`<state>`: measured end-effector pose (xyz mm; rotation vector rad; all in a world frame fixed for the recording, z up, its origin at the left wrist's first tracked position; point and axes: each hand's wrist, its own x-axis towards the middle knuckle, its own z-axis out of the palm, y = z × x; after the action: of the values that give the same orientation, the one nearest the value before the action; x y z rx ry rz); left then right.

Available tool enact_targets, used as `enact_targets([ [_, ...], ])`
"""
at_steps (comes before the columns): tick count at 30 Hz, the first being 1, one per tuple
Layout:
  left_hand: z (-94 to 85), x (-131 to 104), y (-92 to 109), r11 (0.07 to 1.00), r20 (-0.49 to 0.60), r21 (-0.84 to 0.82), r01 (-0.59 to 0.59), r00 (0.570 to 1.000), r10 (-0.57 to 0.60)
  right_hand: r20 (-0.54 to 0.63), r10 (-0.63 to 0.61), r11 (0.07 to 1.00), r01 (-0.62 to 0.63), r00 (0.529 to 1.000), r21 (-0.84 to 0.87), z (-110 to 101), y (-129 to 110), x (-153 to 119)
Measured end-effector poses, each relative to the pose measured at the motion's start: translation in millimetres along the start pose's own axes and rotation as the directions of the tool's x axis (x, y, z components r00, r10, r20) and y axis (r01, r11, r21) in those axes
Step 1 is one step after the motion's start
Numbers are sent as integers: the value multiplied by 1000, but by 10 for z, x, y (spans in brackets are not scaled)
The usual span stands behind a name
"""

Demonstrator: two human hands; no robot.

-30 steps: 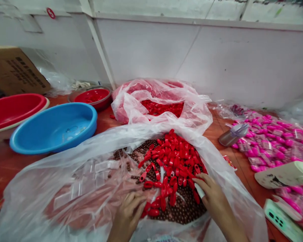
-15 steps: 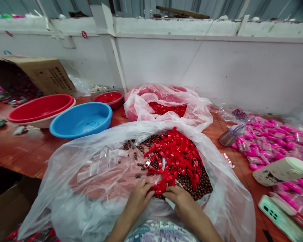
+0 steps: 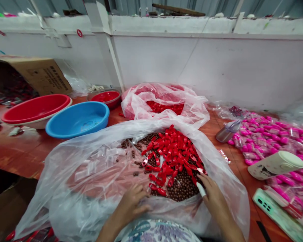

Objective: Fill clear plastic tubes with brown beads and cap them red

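Note:
A large clear plastic bag (image 3: 73, 188) lies spread open before me, with brown beads (image 3: 184, 188) and a heap of red plastic pieces (image 3: 171, 148) on it. My left hand (image 3: 133, 203) hovers over the near part of the bag, left of some loose red pieces, fingers apart and holding nothing. My right hand (image 3: 210, 190) is at the right edge of the beads, its fingers spread beside the red heap. A white covering (image 3: 201, 190) shows on one of its fingers. Small clear plastic pieces (image 3: 90, 168) lie on the left of the bag.
Behind the bag sits another bag (image 3: 163, 107) of red pieces. Blue (image 3: 78, 119) and red (image 3: 35, 109) basins and a cardboard box (image 3: 47, 77) stand left. At right are a grey cup (image 3: 227, 131), a white tumbler (image 3: 274, 164), a phone (image 3: 279, 213) and wrapped pink items (image 3: 269, 134).
My hands have moved apart, the left slightly left and down, the right towards the right edge of the beads. Both have come off the near red pieces, which now lie loose. The view has shifted slightly.

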<state>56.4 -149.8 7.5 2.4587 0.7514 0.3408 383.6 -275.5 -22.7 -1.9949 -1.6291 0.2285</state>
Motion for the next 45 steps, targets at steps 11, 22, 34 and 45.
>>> enact_targets([
  [11, 52, -96, 60, 999, 40, -25, 43, 998, -42, 365, 59, 932, 79, 929, -353, -189, 72, -85],
  [22, -163, -99, 146, 977, 24, -188, 102, 995, -99, 306, -132, 905, 241, 943, -352, -417, 65, 63],
  [34, -126, -146, 61, 965, 6, -219, 143, 989, -145, 93, -482, 799, 481, 871, -360, -834, -719, 592],
  [45, -56, 68, 89, 986, 177, -122, 115, 980, -93, 422, -86, 899, 252, 903, -357, -755, -343, 214],
])
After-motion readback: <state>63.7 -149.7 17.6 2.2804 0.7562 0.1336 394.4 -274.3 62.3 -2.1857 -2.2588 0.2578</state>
